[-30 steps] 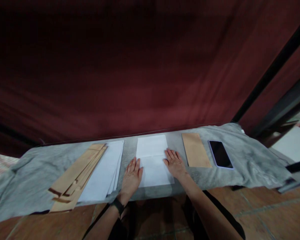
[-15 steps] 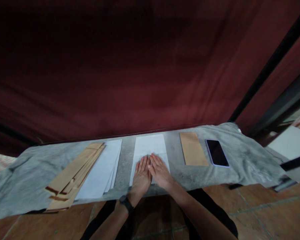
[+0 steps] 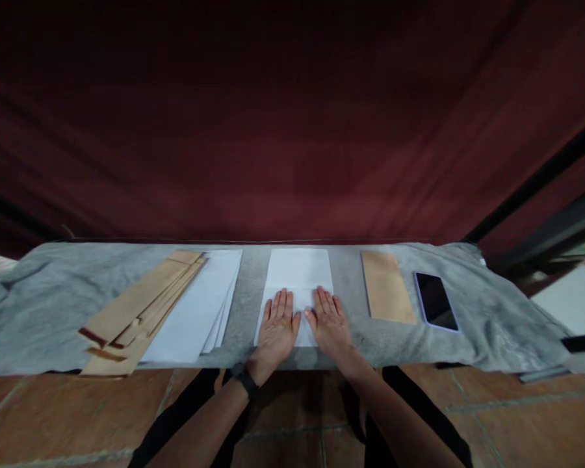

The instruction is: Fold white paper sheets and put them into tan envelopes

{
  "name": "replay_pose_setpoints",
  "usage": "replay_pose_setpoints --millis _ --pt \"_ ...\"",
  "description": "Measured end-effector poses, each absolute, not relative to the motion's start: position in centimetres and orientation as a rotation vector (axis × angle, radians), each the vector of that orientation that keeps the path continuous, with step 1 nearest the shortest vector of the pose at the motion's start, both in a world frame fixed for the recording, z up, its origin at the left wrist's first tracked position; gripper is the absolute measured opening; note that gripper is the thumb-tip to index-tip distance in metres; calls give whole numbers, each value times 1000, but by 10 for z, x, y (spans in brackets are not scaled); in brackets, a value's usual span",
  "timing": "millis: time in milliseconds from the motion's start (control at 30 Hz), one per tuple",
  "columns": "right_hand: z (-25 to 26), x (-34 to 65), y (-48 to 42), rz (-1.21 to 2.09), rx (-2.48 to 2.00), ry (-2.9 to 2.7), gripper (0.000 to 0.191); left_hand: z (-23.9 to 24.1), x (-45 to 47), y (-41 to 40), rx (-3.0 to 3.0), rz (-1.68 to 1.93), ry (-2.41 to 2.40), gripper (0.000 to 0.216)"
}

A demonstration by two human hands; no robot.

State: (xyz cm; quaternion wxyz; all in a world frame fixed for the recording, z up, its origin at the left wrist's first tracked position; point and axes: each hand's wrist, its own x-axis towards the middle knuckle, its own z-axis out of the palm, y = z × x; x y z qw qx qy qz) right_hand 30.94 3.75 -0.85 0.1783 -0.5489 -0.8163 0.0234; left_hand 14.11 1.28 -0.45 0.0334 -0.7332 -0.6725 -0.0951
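Note:
A white sheet of paper (image 3: 299,268) lies in front of me on the grey cloth, with a crease or folded edge running across it. My left hand (image 3: 277,328) rests flat on its lower left part, fingers stretched out and a dark watch on the wrist. On the lower right part lies my right hand (image 3: 330,325), also flat, its fingers pointing away from me. The two thumbs are close, with a strip of paper showing between them. Both palms hide some of the sheet's lower portion.
To the left, brown paper bags or envelopes (image 3: 143,305) overlap a stack of white sheets (image 3: 195,318). A flat brown envelope (image 3: 387,286) and a phone (image 3: 436,300) lie on the right. The grey cloth (image 3: 487,312) covers the bench; a dark red surface (image 3: 292,162) rises behind it.
My hands, together at the middle of the paper before, have slid apart to its left and right sides. The view has shifted slightly.

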Motion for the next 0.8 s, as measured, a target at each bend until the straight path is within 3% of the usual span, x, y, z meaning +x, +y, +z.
replay_pose_setpoints --millis 567,800 --pt "-19 349 38 -176 -1730 -2255 66 -1 88 3 -2028 -346 -2286 62" --pt "-12 345 55 -62 -1684 -2173 65 15 105 17 -2094 -406 -2207 60"
